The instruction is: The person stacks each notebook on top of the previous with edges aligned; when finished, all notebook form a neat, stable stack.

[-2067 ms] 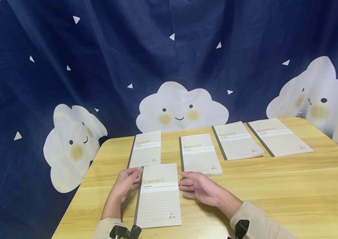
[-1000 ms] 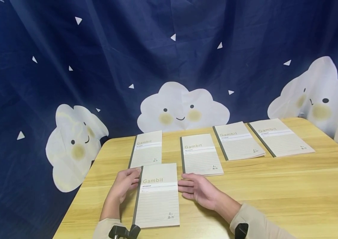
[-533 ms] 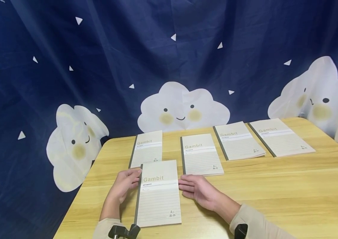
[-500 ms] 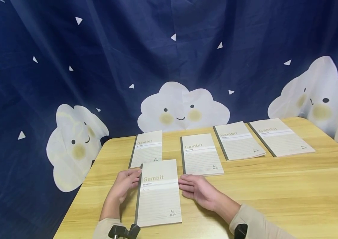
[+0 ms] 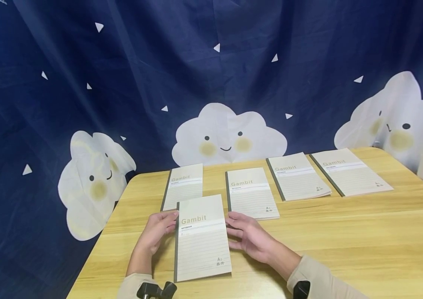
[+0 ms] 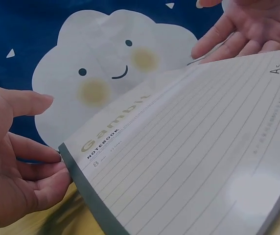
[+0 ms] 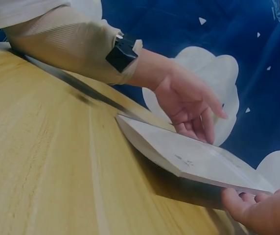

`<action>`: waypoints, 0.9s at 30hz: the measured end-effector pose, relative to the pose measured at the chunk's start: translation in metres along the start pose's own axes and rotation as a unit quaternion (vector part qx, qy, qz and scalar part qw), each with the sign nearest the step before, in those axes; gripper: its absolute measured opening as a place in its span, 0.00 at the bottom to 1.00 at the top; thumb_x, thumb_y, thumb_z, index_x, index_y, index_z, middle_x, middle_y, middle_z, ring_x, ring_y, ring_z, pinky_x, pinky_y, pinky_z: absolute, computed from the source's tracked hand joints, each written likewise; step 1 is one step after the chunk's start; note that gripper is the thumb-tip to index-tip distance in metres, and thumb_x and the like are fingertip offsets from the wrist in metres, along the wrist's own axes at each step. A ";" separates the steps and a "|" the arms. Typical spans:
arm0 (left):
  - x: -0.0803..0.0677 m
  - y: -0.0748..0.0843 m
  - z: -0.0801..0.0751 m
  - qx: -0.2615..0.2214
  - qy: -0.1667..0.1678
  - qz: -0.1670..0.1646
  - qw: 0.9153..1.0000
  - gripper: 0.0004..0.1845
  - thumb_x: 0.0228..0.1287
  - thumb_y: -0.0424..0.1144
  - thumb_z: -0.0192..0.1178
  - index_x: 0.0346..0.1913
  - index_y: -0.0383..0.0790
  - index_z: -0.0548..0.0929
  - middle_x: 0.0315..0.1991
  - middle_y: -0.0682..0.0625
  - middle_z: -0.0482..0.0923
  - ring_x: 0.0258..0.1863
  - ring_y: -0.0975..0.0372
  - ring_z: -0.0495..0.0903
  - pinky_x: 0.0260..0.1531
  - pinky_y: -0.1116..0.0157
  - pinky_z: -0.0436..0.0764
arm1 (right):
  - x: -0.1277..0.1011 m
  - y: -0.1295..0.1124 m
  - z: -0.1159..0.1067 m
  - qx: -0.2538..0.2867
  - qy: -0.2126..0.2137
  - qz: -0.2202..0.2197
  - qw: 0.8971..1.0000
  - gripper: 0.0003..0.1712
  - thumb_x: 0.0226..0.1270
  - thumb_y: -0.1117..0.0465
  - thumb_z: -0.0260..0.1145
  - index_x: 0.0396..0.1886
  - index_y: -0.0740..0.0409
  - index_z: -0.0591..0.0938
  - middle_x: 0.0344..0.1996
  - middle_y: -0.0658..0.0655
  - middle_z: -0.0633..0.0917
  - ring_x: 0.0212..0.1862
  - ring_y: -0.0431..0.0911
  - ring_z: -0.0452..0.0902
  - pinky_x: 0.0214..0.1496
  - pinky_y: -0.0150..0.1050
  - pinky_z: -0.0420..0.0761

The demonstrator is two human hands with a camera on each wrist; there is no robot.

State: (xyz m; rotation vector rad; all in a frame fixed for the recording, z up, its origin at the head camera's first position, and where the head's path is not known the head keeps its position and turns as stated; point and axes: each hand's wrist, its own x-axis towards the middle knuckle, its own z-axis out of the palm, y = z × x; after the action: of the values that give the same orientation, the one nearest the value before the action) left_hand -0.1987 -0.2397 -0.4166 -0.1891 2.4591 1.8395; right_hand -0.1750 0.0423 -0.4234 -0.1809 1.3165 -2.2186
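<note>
A cream Gambit notebook with a dark spine hangs slightly tilted between two hands, its bottom edge raised off the wooden table in the right wrist view. My left hand has its fingertips at and under the spine edge, while the thumb stands away from the cover in the left wrist view. On the opposite edge, my right hand supports the notebook with fingers beneath it; its thumb is also lifted clear. Parts of the fingers are hidden under the notebook.
Further back lie several matching notebooks: one at left, one at centre, and two at right, an inner one and an outer one. A blue cloud-print curtain hangs behind the table.
The notebook between my hands has risen a little and shifted away from me and to the right, turning slightly. My right hand's fingers have spread a bit.
</note>
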 end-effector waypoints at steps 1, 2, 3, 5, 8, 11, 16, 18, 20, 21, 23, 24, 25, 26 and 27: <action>0.000 0.000 0.001 -0.001 0.000 0.000 1.000 0.26 0.66 0.45 0.56 0.56 0.25 0.75 0.58 0.34 0.73 0.54 0.51 0.76 0.55 0.56 0.77 | 0.000 0.000 0.000 -0.001 0.002 -0.001 1.000 0.41 0.67 0.58 0.58 0.71 0.68 0.49 0.64 0.70 0.65 0.61 0.56 0.68 0.58 0.50 0.74; 0.001 0.000 0.001 -0.002 0.001 0.001 1.000 0.26 0.66 0.45 0.56 0.56 0.25 0.75 0.58 0.34 0.73 0.55 0.50 0.76 0.55 0.56 0.77 | 0.000 -0.001 -0.001 -0.003 0.004 -0.001 1.000 0.40 0.67 0.58 0.58 0.70 0.68 0.49 0.64 0.69 0.66 0.61 0.55 0.69 0.58 0.49 0.74; 0.001 0.000 0.002 -0.003 0.001 0.000 1.000 0.26 0.66 0.45 0.56 0.57 0.25 0.74 0.58 0.34 0.73 0.54 0.50 0.76 0.55 0.57 0.77 | 0.000 -0.001 -0.001 -0.006 0.005 -0.002 1.000 0.40 0.67 0.58 0.57 0.70 0.68 0.50 0.64 0.69 0.66 0.60 0.55 0.69 0.58 0.49 0.74; 0.001 0.001 0.003 -0.010 0.002 0.000 1.000 0.25 0.66 0.44 0.56 0.57 0.25 0.74 0.58 0.34 0.72 0.55 0.50 0.75 0.55 0.57 0.77 | 0.000 -0.003 -0.002 -0.014 0.005 -0.006 1.000 0.39 0.68 0.58 0.57 0.70 0.68 0.50 0.63 0.69 0.67 0.61 0.55 0.69 0.59 0.49 0.74; 0.001 0.002 0.005 -0.021 -0.004 0.002 1.000 0.26 0.66 0.43 0.56 0.58 0.24 0.73 0.59 0.33 0.71 0.56 0.49 0.74 0.57 0.56 0.75 | 0.000 -0.005 -0.003 -0.023 0.006 -0.010 1.000 0.39 0.69 0.59 0.56 0.70 0.68 0.49 0.63 0.68 0.67 0.62 0.56 0.67 0.61 0.50 0.72; 0.000 0.004 0.007 -0.036 -0.007 0.001 0.999 0.26 0.66 0.42 0.56 0.58 0.23 0.71 0.60 0.32 0.70 0.56 0.49 0.74 0.58 0.55 0.74 | -0.001 -0.007 -0.005 -0.034 0.009 -0.017 0.999 0.40 0.69 0.59 0.56 0.71 0.69 0.47 0.64 0.68 0.66 0.62 0.56 0.66 0.63 0.52 0.70; -0.001 0.010 0.015 -0.070 -0.005 -0.009 0.998 0.28 0.66 0.43 0.57 0.60 0.24 0.69 0.58 0.34 0.70 0.54 0.52 0.74 0.57 0.57 0.75 | -0.002 -0.011 -0.009 -0.054 0.013 -0.028 0.998 0.40 0.68 0.61 0.57 0.71 0.70 0.47 0.63 0.69 0.67 0.57 0.52 0.71 0.63 0.53 0.70; -0.001 0.012 0.018 -0.082 -0.012 -0.010 0.997 0.29 0.66 0.43 0.56 0.62 0.25 0.67 0.58 0.35 0.70 0.53 0.52 0.74 0.56 0.57 0.76 | -0.003 -0.013 -0.012 -0.058 0.011 -0.031 0.998 0.40 0.68 0.63 0.56 0.71 0.71 0.47 0.64 0.69 0.66 0.55 0.51 0.73 0.62 0.53 0.71; -0.002 0.013 0.022 -0.091 -0.018 -0.009 0.996 0.30 0.66 0.42 0.56 0.64 0.25 0.65 0.58 0.34 0.70 0.52 0.52 0.74 0.55 0.57 0.77 | -0.004 -0.015 -0.014 -0.061 0.010 -0.035 0.997 0.39 0.68 0.64 0.55 0.71 0.71 0.47 0.64 0.70 0.65 0.55 0.51 0.73 0.63 0.53 0.71; -0.002 0.014 0.023 -0.098 -0.023 -0.008 0.995 0.30 0.66 0.41 0.56 0.65 0.25 0.64 0.58 0.34 0.70 0.52 0.52 0.74 0.55 0.56 0.77 | -0.004 -0.016 -0.015 -0.061 0.009 -0.035 0.997 0.39 0.68 0.65 0.55 0.71 0.71 0.47 0.65 0.70 0.64 0.56 0.52 0.73 0.64 0.53 0.70; -0.002 0.014 0.026 -0.106 -0.026 -0.005 0.994 0.30 0.66 0.40 0.56 0.65 0.25 0.63 0.59 0.33 0.69 0.52 0.52 0.74 0.56 0.56 0.76 | -0.006 -0.019 -0.018 -0.063 0.011 -0.037 0.997 0.39 0.68 0.65 0.54 0.71 0.71 0.46 0.67 0.71 0.60 0.58 0.52 0.71 0.66 0.54 0.66; -0.002 0.014 0.027 -0.110 -0.027 -0.004 0.994 0.30 0.66 0.39 0.56 0.66 0.25 0.63 0.60 0.33 0.68 0.53 0.53 0.74 0.56 0.57 0.76 | -0.007 -0.020 -0.019 -0.063 0.014 -0.039 0.997 0.39 0.68 0.66 0.54 0.71 0.70 0.46 0.68 0.70 0.59 0.59 0.52 0.70 0.67 0.54 0.64; -0.002 0.014 0.029 -0.114 -0.028 -0.001 0.993 0.30 0.66 0.38 0.56 0.66 0.25 0.62 0.61 0.33 0.67 0.53 0.54 0.73 0.56 0.58 0.76 | -0.007 -0.022 -0.020 -0.062 0.017 -0.038 0.997 0.39 0.67 0.66 0.54 0.71 0.70 0.47 0.69 0.70 0.58 0.59 0.52 0.69 0.68 0.54 0.63; -0.002 0.015 0.030 -0.120 -0.028 0.001 0.992 0.30 0.66 0.37 0.56 0.66 0.25 0.62 0.62 0.33 0.66 0.54 0.54 0.74 0.56 0.60 0.76 | -0.008 -0.023 -0.021 -0.061 0.021 -0.039 0.997 0.39 0.67 0.67 0.54 0.71 0.69 0.47 0.69 0.69 0.57 0.60 0.52 0.68 0.69 0.54 0.61; -0.001 0.015 0.031 -0.124 -0.029 0.004 0.992 0.30 0.66 0.36 0.56 0.66 0.25 0.62 0.62 0.33 0.65 0.54 0.56 0.74 0.55 0.62 0.76 | -0.009 -0.025 -0.022 -0.060 0.024 -0.040 0.997 0.39 0.66 0.67 0.54 0.71 0.69 0.47 0.70 0.69 0.56 0.60 0.51 0.67 0.70 0.54 0.60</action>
State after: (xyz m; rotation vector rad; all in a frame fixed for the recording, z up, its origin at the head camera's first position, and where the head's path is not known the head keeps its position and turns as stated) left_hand -0.2002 -0.2054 -0.4114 -0.1359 2.1914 2.1196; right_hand -0.1855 0.0725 -0.4123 -0.2297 1.4939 -2.2230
